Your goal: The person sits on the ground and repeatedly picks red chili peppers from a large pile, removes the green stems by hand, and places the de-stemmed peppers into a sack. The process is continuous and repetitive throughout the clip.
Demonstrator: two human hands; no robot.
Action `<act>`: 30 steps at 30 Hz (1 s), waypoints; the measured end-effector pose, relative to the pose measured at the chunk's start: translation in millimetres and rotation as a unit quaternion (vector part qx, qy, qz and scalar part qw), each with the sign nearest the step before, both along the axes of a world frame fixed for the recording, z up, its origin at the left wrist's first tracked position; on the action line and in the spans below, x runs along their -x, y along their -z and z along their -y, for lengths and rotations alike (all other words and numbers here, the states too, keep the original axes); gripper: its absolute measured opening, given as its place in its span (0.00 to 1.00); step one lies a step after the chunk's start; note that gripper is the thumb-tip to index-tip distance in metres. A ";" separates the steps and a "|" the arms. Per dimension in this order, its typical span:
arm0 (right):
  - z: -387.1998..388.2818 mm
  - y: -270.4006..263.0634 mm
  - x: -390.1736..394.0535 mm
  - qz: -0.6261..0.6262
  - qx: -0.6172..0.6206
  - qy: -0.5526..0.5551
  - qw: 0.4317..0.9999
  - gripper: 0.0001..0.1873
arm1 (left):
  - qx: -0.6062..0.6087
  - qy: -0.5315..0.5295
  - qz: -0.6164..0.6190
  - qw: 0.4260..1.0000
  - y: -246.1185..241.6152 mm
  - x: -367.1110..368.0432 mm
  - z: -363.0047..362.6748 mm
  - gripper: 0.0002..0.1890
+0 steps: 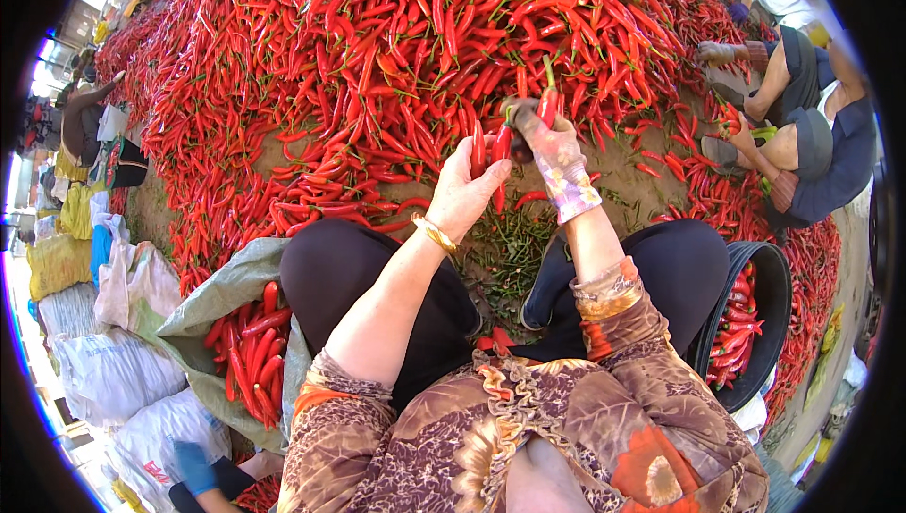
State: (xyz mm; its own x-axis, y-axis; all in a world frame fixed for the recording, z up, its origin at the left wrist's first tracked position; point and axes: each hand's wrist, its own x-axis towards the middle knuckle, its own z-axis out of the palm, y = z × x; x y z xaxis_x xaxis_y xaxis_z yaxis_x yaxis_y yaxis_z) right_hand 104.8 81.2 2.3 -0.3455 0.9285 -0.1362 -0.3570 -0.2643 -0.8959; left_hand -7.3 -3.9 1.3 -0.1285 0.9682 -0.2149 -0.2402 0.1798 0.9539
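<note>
My left hand (463, 184), bare and with a bracelet at the wrist, holds red chili peppers (501, 148) upright between thumb and fingers. Close on its right, my right hand (545, 138), in a stained patterned glove, grips a red chili with a long green stem (548, 99); its fingertips are at the green top of a pepper in my left hand. A big heap of red chilies (425, 39) rises beyond both hands. Green stems (509, 258) lie scattered on the ground between my feet.
An open woven sack (212, 286) holding stemless chilies stands by my left knee, a black bucket (771, 315) of chilies by my right. Co-workers sit at the right (835, 138) and far left (85, 120). A blue-gloved hand (192, 467) shows at lower left, near full white sacks (113, 371).
</note>
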 end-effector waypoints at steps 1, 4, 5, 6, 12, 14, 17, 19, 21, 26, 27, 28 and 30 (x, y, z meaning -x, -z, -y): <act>-0.7 1.2 0.3 0.044 0.005 0.005 0.999 0.10 | -0.008 0.002 -0.007 1.000 0.9 1.5 0.3 0.21; 0.7 -0.4 -3.4 0.015 -0.022 -0.051 0.998 0.08 | -0.032 0.003 -0.050 0.998 3.5 -0.6 -2.0 0.13; 1.1 -1.9 -4.5 0.169 -0.063 -0.041 0.983 0.10 | -0.042 0.002 -0.055 0.998 4.8 -1.4 -2.5 0.11; 2.0 -4.4 -7.6 0.268 -0.112 -0.035 0.956 0.12 | -0.026 0.029 -0.116 0.993 5.4 -4.4 -3.0 0.10; -7.1 -3.3 -19.6 0.308 -0.162 -0.085 0.934 0.08 | -0.105 -0.026 -0.334 0.936 -6.1 -9.5 5.3 0.12; -15.3 9.5 -21.4 0.225 -0.096 -0.049 0.968 0.08 | -0.106 -0.014 -0.267 0.958 -10.0 -7.4 3.5 0.12; -16.6 27.5 -20.6 -0.143 0.137 -0.070 0.978 0.09 | -0.148 0.040 -0.146 0.977 -12.6 -0.1 0.7 0.10; -15.8 33.3 -18.7 -0.031 0.190 -0.032 0.981 0.11 | -0.144 0.033 -0.014 0.989 -11.8 2.4 -2.7 0.09; -13.6 36.6 -15.7 0.076 0.147 -0.028 0.986 0.12 | -0.096 -0.007 0.087 0.992 -8.5 2.7 -7.1 0.09; -18.3 57.4 -5.9 -0.070 -0.031 -0.166 0.983 0.19 | -0.042 -0.079 0.095 0.991 10.4 2.7 -12.3 0.13; -19.9 65.4 -4.4 -0.105 0.024 -0.184 0.977 0.19 | -0.039 -0.068 0.066 0.995 13.9 0.9 -12.9 0.14; -20.5 73.2 -5.5 0.029 -0.027 -0.161 0.986 0.23 | -0.035 -0.056 0.038 0.997 16.6 -1.0 -12.8 0.15; -21.8 84.2 -9.4 0.156 -0.032 -0.135 0.978 0.28 | -0.008 -0.042 -0.034 0.998 18.0 -3.5 -12.3 0.19</act>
